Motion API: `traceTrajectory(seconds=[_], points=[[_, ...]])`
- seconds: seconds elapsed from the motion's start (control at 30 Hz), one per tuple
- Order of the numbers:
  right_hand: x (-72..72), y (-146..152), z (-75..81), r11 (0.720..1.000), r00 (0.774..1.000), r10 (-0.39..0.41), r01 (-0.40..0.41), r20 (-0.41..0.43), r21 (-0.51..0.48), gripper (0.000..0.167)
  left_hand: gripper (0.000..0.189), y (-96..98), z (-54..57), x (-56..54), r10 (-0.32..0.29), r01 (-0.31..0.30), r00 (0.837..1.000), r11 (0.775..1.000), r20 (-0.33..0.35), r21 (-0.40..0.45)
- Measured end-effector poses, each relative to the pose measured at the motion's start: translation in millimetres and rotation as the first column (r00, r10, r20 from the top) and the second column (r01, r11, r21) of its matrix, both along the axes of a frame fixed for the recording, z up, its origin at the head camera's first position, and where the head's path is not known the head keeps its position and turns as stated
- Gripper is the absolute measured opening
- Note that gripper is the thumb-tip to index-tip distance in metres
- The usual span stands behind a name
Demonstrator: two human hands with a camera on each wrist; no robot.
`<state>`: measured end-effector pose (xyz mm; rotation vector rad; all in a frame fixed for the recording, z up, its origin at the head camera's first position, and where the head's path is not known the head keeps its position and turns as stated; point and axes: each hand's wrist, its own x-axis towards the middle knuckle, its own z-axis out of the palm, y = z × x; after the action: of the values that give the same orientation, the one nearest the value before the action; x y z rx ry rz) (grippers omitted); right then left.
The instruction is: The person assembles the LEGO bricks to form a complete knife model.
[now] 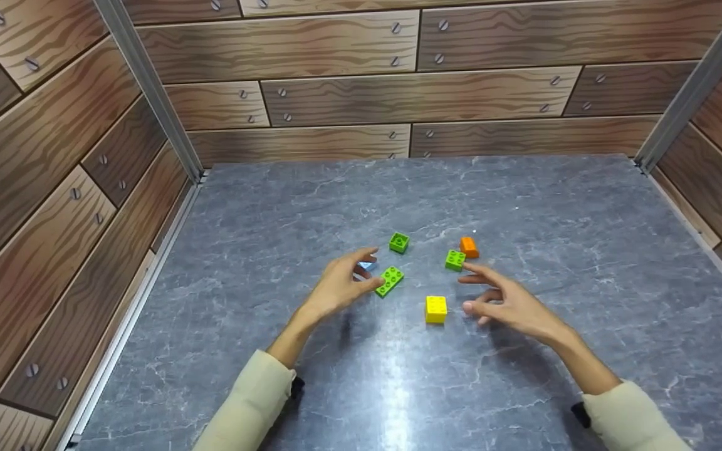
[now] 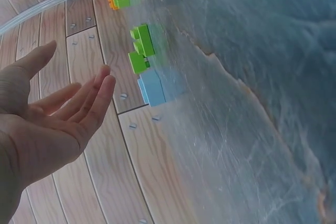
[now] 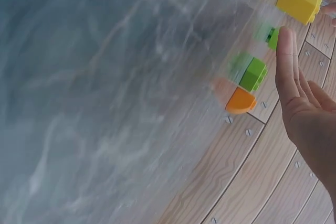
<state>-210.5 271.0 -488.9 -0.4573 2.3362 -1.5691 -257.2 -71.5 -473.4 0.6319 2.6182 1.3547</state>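
In the head view my left hand [image 1: 342,285] hovers with fingers spread above a light blue brick [image 1: 367,266], which it partly hides. Beside its thumb lies a long green brick [image 1: 390,282], studs up. A square green brick [image 1: 398,242] sits farther back, its hollow side showing. My right hand [image 1: 511,307] is held loosely above the table, holding nothing. Closest to it are a yellow brick [image 1: 436,309] and another square green brick [image 1: 455,260]. An orange brick [image 1: 469,247] lies just behind that green one. The left wrist view shows the blue brick [image 2: 152,87] apart from the left fingers.
The grey marbled tabletop [image 1: 273,207] carries all the bricks near its middle. Wood-patterned panels [image 1: 336,56] wall it at the back and both sides, with metal posts [image 1: 148,81] at the rear corners.
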Motion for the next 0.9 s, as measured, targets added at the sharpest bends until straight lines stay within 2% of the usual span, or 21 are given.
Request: traceTrajectory(seconds=[0.2, 0.5, 0.73, 0.9], points=[[-1.4, -10.1, -2.0, 0.999, 0.998, 0.035, -0.034, 0.045, -0.025, 0.076, 0.054, 3.1, -5.4, -4.5, 0.04, -0.038, 0.999, 0.997, 0.027, -0.06], [-4.5, -25.8, -12.1, 0.99, 0.981, 0.11, -0.094, 0.159, -0.109, 0.083, 0.051, 8.5, -10.9, -5.5, 0.055, -0.054, 0.998, 0.994, 0.002, -0.096], [-4.3, -32.3, -15.8, 0.99, 0.978, 0.124, -0.111, 0.168, -0.084, 0.079, 0.05, 15.4, -15.7, -11.2, 0.111, -0.112, 0.994, 0.979, -0.017, -0.167], [-4.7, -33.6, -15.8, 0.99, 0.977, 0.131, -0.119, 0.17, -0.08, 0.076, 0.048, 19.9, -17.1, -13.5, 0.127, -0.134, 0.991, 0.967, -0.044, -0.218]])
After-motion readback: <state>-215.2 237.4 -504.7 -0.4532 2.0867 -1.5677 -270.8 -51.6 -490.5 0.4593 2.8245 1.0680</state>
